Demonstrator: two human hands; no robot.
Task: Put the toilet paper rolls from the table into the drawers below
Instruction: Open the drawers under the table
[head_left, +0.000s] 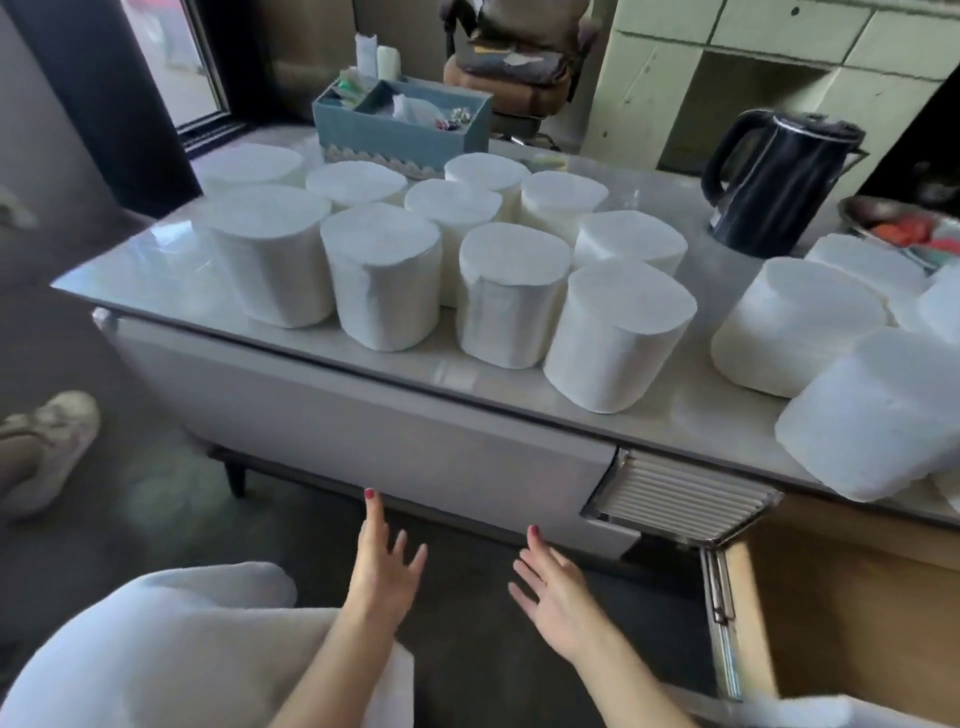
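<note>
Several white toilet paper rolls (514, 291) stand upright in rows on the pale table top (467, 379). More rolls (795, 327) lie bunched at the right end. Below the top, the left drawer front (363, 415) is closed. The right drawer (857, 623) is pulled out, and its wooden inside holds nothing that I can see. My left hand (382, 561) and my right hand (553, 592) reach toward the lower edge of the closed drawer front, fingers spread, holding nothing.
A black electric kettle (774, 176) stands at the back right. A blue organiser box (400, 119) sits at the back of the table. A metal bowl (904, 223) is at the far right. A shoe (47, 447) lies on the floor to the left.
</note>
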